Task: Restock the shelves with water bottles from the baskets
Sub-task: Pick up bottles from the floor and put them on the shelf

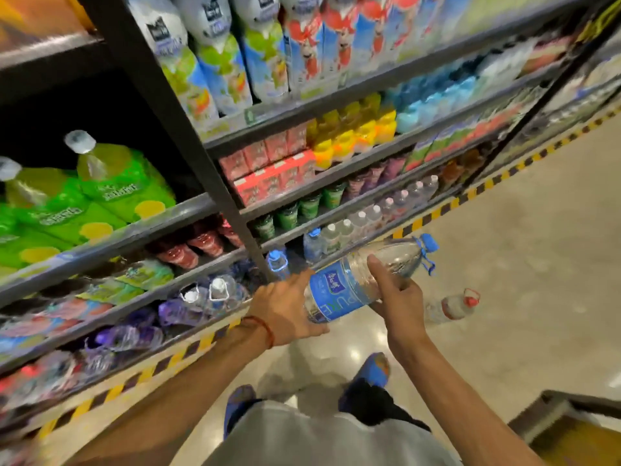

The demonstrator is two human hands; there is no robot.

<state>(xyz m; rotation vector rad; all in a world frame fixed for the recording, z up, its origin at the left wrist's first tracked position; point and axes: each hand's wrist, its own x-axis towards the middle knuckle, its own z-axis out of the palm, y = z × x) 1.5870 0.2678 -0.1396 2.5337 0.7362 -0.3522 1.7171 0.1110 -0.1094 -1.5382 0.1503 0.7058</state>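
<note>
Near the shelves (336,92), left hand (289,311) cups water bottle (339,290) base — right hand (396,290) grips midbody.

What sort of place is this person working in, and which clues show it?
Probably a shop's drinks aisle: tiered shelves packed with juice cartons, a black-and-yellow hazard strip along the base, and the left hand and right hand holding a water bottle.

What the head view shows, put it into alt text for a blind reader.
A person holds a large blue-capped water bottle sideways in both hands, left hand at its base, right hand round its middle, before shelves packed with drinks. A red-capped bottle is on the floor beyond.
</note>
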